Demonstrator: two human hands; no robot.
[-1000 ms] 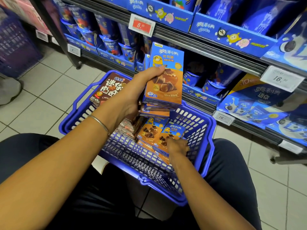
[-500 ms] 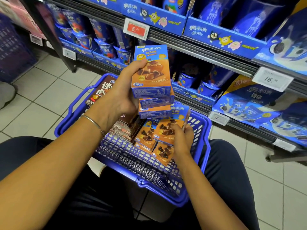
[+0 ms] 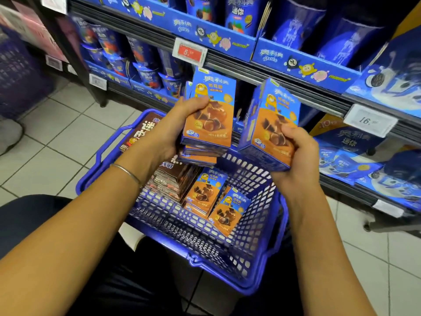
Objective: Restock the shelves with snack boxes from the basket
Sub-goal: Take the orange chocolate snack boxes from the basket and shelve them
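Hands over the basket (image 3: 257, 197): left hand (image 3: 173, 131) grips a stack (image 3: 208, 117), right hand (image 3: 296, 156) clutches one box (image 3: 268, 126), both standing lengthwise, tops up.

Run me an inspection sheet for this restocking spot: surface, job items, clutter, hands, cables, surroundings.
Surface: tiled floor; blue basket between the person's legs.
Job's things: orange snack boxes in the basket beside brown boxes; a stack held above it.
Clutter: nothing seen.
Grippers: left hand grips the stack; right hand grips further boxes.
Cables: nothing seen.
Surroundings: shelves of blue cookie cups, price tags; purple basket far left.
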